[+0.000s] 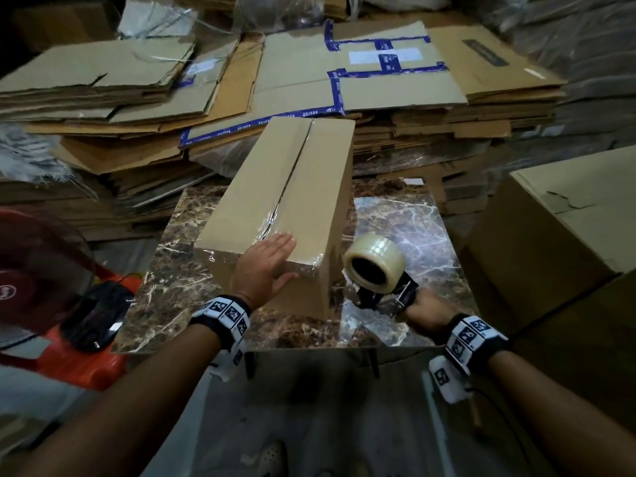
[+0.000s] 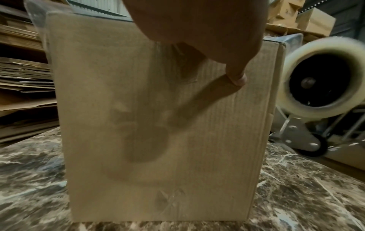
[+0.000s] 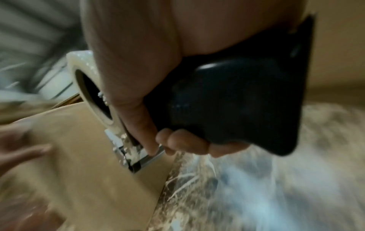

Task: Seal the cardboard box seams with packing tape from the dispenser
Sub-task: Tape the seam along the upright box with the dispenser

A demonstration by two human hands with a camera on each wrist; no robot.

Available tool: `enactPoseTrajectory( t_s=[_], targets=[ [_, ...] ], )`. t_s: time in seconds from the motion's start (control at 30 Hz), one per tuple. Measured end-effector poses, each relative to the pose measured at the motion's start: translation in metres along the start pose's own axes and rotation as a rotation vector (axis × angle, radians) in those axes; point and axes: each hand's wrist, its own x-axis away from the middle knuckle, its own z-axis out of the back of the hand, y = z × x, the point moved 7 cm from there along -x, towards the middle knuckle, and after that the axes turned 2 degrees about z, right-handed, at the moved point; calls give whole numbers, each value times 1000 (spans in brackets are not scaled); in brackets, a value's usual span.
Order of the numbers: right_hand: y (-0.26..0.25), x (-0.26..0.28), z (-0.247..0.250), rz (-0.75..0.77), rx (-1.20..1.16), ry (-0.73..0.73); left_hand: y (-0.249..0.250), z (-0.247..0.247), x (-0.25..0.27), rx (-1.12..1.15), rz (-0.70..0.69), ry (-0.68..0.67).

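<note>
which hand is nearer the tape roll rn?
Right. The right hand grips the dispenser's handle just behind the tape roll. The left hand rests flat on the cardboard box, over its near top edge, left of the roll.

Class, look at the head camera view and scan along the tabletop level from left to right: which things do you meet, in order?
Red fan → black mouse → left hand resting flat on the cardboard box → tape dispenser → right hand gripping its handle → large carton.
</note>
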Motion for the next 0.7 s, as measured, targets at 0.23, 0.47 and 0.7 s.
enactPoseTrajectory(
  t_s=[0.23,0.47,0.7],
  targets=[
    [33,-24,-47,-329,-854,-137,-1,-3,0,-27,-16,-6],
    [59,-51,-76,-327,-1105,-174,-2,-6,0,-26,-26,-24],
    [114,-92,-57,-199,-383,186,2,-5,1,-60,-7,-69]
  ],
)
